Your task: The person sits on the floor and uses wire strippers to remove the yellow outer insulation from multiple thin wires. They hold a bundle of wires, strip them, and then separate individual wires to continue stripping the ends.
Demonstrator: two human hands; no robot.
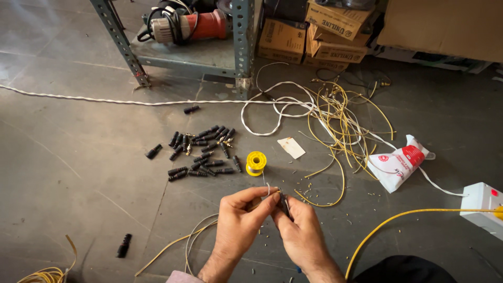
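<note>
My left hand [238, 222] and my right hand [303, 230] meet low in the middle of the head view, over a grey floor. The right fingers pinch a small dark connector piece [283, 203]. The left fingertips pinch a thin wire end [268, 189] right against that piece. A white and a yellow wire [194, 236] trail from under the left hand toward the lower left. Just beyond the hands stands a small yellow spool of solder wire [255, 162]. A heap of several black connectors [201, 152] lies further left.
A tangle of yellow and white wires [335, 118] sprawls at the right, beside a white and red pouch [396, 163]. A white socket box [484, 207] sits at the right edge. A metal rack [238, 52] with a power tool [183, 25] and cardboard boxes [314, 31] stands behind.
</note>
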